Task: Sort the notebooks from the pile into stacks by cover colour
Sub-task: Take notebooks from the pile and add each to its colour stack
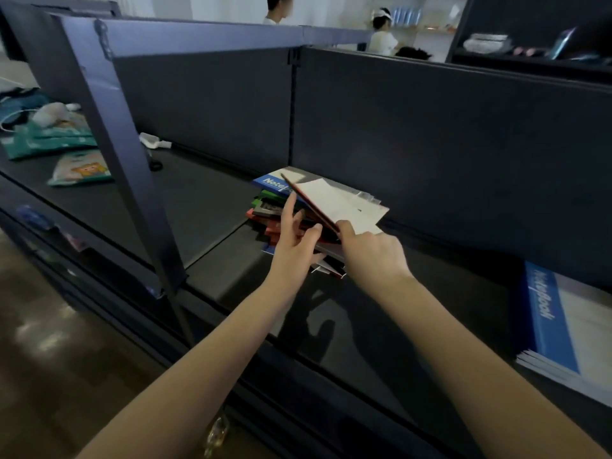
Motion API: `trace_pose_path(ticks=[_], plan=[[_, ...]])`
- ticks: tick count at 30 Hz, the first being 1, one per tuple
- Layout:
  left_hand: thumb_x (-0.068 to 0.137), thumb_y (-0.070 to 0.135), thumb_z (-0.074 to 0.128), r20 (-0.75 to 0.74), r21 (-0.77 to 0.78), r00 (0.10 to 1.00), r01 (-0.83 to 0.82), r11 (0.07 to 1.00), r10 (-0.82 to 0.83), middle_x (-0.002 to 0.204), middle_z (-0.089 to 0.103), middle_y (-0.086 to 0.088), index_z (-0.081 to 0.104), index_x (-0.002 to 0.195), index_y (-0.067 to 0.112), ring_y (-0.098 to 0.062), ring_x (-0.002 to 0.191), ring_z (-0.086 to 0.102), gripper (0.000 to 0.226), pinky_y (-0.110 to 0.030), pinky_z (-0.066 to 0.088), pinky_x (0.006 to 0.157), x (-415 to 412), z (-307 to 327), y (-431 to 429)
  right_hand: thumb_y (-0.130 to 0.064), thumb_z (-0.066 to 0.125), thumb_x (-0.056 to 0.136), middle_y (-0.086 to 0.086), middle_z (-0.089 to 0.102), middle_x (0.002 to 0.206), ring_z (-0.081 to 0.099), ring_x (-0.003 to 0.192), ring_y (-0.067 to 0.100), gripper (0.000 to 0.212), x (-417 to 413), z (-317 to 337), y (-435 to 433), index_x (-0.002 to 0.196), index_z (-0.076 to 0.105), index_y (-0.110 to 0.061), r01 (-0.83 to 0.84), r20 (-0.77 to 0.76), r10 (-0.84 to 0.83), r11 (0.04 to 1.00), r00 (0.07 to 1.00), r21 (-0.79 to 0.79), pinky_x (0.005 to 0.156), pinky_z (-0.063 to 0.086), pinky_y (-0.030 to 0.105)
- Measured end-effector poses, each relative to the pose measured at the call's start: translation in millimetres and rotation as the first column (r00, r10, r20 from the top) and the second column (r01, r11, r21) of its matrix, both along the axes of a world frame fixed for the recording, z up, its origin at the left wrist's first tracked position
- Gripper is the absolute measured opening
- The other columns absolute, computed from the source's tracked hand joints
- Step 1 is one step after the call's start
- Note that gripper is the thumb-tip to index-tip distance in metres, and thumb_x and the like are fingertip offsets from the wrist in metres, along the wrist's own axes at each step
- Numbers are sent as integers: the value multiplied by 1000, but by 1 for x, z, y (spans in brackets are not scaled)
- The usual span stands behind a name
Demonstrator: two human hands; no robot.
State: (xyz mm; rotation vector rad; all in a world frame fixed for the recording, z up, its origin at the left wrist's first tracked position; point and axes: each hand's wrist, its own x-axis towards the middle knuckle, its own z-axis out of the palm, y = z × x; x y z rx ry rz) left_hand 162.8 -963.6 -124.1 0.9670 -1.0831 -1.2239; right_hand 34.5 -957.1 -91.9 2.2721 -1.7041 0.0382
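Pinches the near corner of a thin red notebook with right grip: thumb on top, fingers curled under. Holds it tilted above the pile, far corner up. Red cover seen only as a slim edge; broad face white and matte, with a glossy clear strip along the far side. Left grip alongside, fingers loose: index straight and pointing up beside the red edge, thumb spread toward the same edge, nothing clamped. Contact there: cannot tell, too blurred.

Pile on a dark, flat shelf, close to the matte dark back panel. Messy, corners fanned out: thin rectangular softcovers in blue, green, red and dark grey. Rearmost blue notebook with white "Note…" lettering, partly hidden by the lifted one.

Far right on the same shelf, well apart from the pile: squared stack of notebooks. White "Notebook" lettering on a blue band, rest of cover pale, white page edges layered at the near end.

Left of pile: slanted metal post of the dark blue frame, flat-faced, slight sheen. Beyond the post: soft teal packets, crinkled, one with a cartoon print. Below: glossy brown floor. Behind the panel: two people in white tops, blurred.
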Motion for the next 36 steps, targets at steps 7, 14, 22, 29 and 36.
trace_pose_path(ticks=[7, 14, 22, 29, 36], plan=[[97, 8, 48, 129, -69, 991, -19, 997, 28, 146, 35, 4, 24, 141, 44, -15, 130, 40, 62, -41, 41, 107, -19, -9, 8, -34, 36, 100, 5, 60, 122, 63, 95, 32, 47, -3, -18, 37, 144, 29, -20, -94, 166, 78, 992, 983, 90, 69, 45, 34], [88, -10, 49, 164, -139, 984, -40, 990, 63, 143, 40, 4, 38, 128, 44, -13, 130, 42, 68, -40, 40, 108, -33, -12, 17, -50, 34, 98, -10, 38, 148, 48, 125, 18, 54, -59, -31, 53, 148, 24, -30, 104, 454, -157, 985, 877, 139, 88, 46, 38], [95, 1, 51, 144, -165, 974, 196, 967, -173, 140, 38, 15, 35, 127, 51, -6, 130, 41, 62, -43, 42, 107, -87, -6, 30, -45, 50, 95, 1, 43, 143, 51, 122, 25, 68, -130, -39, 73, 150, 16, -24, 233, 841, -367, 927, 398, 294, 93, 50, 42], [91, 7, 60, 212, -200, 945, 293, 935, -250, 138, 37, 19, 33, 132, 45, -7, 133, 37, 62, -43, 40, 109, -146, -10, 45, -38, 64, 88, 6, 59, 121, 61, 96, 19, 73, -190, -49, 109, 146, 22, -27, 313, 910, -406, 878, 88, 362, 62, 55, 28], [90, 10, 64, 218, -200, 918, 374, 906, -331, 130, 40, 26, 32, 136, 39, 13, 117, 42, 64, -11, 42, 91, -214, -4, 70, -25, 67, 88, 4, 66, 99, 67, 84, 19, 47, -250, -45, 153, 122, 36, -30, 450, 955, -297, 850, -21, 275, 62, 58, 34]])
